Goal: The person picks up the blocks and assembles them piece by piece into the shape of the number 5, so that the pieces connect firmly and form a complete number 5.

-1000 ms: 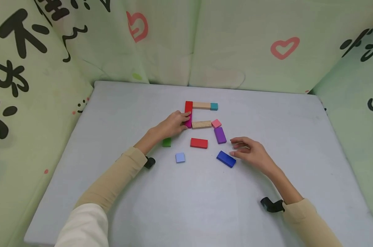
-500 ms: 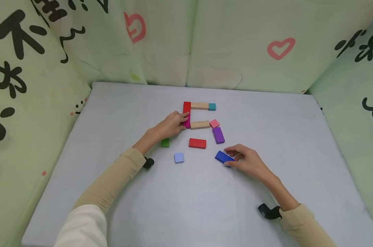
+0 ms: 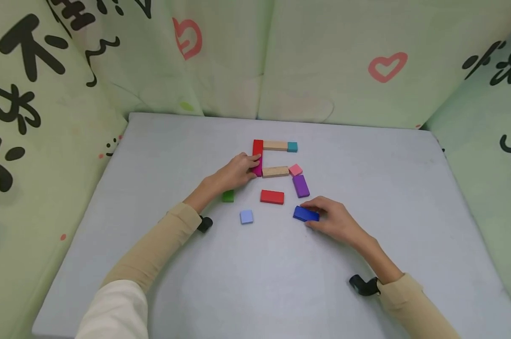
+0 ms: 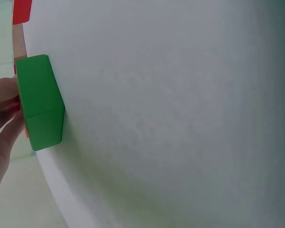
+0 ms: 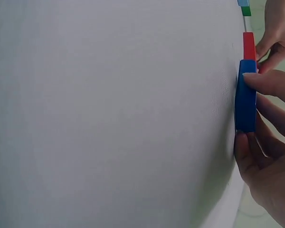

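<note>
My left hand holds the magenta block, thumb at its near end and fingers across it. A red block lines up behind it. My right hand pinches a blue rectangular block between thumb and fingers. In the right wrist view the blue block has a digit on its side and another at its end. The purple block lies just beyond it, close to a pink cube. Two plain wooden blocks, one at the back and one nearer, run rightward from the red-and-magenta line.
On the white table, another red block and a light blue cube lie between the hands. The green block sits below the left wrist. A teal cube ends the back wooden block. Printed curtains surround the table.
My right hand has moved left and nearer, closed on the blue block and turned it to lie more nearly crosswise. My left hand has stayed at the magenta block.
</note>
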`<state>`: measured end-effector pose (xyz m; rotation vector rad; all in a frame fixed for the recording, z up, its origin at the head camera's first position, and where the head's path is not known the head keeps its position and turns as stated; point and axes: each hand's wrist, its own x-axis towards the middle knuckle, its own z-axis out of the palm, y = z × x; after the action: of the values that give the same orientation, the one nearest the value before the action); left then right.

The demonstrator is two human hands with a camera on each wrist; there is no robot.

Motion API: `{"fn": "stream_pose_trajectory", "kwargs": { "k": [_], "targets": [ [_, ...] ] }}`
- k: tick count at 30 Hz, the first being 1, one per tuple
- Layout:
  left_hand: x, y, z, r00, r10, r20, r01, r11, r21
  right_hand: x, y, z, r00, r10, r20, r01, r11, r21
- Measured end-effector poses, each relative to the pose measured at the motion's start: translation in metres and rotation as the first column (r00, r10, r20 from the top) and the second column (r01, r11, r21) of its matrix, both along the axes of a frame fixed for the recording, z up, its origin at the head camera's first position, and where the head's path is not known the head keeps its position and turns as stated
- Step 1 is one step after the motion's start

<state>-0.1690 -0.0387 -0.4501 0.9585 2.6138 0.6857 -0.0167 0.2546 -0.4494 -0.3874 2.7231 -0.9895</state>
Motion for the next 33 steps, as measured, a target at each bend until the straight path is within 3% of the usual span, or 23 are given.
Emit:
{"fn": "stream_pose_trajectory", "kwargs": {
  "k": [21, 33],
  "targets": [
    [-0.001, 0.001, 0.000, 1.000, 0.004, -0.003, -0.004, 1.000, -0.017, -0.012, -0.015, 0.006, 0.998, 0.065, -0.006, -0.065, 0.998, 0.004],
    [0.000, 0.001, 0.000, 0.999, -0.008, -0.032, 0.008, 1.000, -0.004, 0.000, 0.000, 0.006, 0.997, -0.055, -0.046, 0.053, 0.998, -0.026]
  ]
}}
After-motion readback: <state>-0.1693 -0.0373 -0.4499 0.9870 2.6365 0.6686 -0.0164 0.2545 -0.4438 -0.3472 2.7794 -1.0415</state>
